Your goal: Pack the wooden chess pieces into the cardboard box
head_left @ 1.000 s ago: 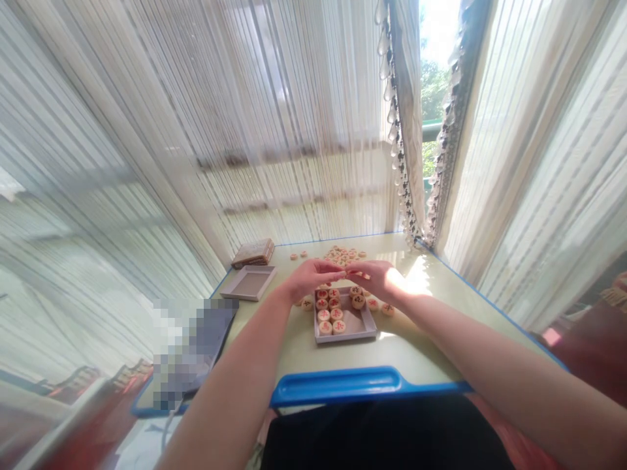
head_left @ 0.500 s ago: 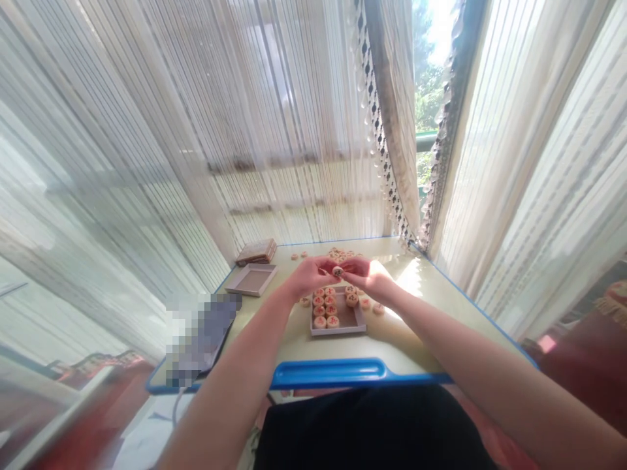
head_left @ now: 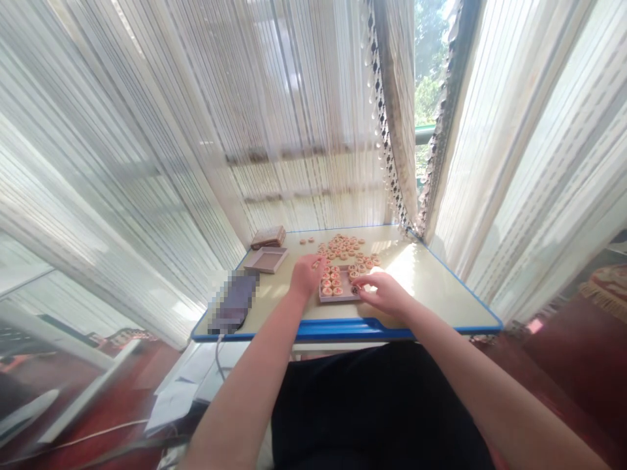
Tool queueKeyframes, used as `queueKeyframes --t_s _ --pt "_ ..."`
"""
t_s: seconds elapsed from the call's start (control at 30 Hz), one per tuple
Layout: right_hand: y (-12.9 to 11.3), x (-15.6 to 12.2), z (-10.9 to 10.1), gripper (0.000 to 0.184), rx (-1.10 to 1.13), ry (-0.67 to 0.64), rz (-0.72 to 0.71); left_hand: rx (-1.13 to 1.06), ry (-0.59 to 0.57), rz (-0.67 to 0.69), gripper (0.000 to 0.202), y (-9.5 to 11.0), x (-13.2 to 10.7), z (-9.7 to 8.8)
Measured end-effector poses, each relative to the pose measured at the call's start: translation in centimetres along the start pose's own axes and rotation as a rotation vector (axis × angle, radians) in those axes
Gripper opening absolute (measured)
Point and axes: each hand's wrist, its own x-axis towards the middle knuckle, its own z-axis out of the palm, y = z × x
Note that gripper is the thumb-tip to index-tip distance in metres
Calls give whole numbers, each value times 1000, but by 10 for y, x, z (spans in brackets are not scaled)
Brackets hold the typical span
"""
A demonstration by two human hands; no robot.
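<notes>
Because the dark flat object [head_left: 236, 301] and the shallow tray [head_left: 267, 260] lie at the left of the bench [head_left: 438, 284], we judge that they are placed aside to give both arms room. Next, the left hand [head_left: 306, 277] is beside the box [head_left: 337, 299], its fingers curled; from this view we cannot tell whether its grip holds anything. Inside the box, red-marked pieces [head_left: 336, 283] stand face up in two columns, which probably saves space. Loose pieces [head_left: 345, 248] lie behind, within reach. At the box's right side, the right hand [head_left: 385, 292] pinches a dark-marked piece [head_left: 354, 290] by its edge, leaving the face visible.
</notes>
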Motion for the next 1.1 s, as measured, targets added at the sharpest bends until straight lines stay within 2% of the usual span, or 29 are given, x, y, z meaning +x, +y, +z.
queueKeyframes --t_s 0.13,0.23,0.33,0.5,0.7,0.8,0.9,1.1 --pt "-4 3 3 21 79 76 157 -17 -13 -45 31 -1 -7 6" --pt "-5 3 5 21 88 84 185 33 -37 -121 38 -5 -9 5" --pt "-3 1 8 20 24 56 133 64 -19 -175 42 -7 -10 2" --pt "5 1 13 20 -76 33 46 84 -30 -180 40 -7 -10 1" --pt "2 -2 8 23 -187 105 -78 61 -7 -209 34 -6 -8 0" --pt "-4 -4 6 24 -202 32 -162 49 0 -206 30 -7 -8 1" --pt "-8 -5 6 23 -217 -9 -181 44 6 -193 29 -7 -8 0" --pt "-10 -6 7 25 -305 13 -168 55 0 -167 28 -4 -9 -1"
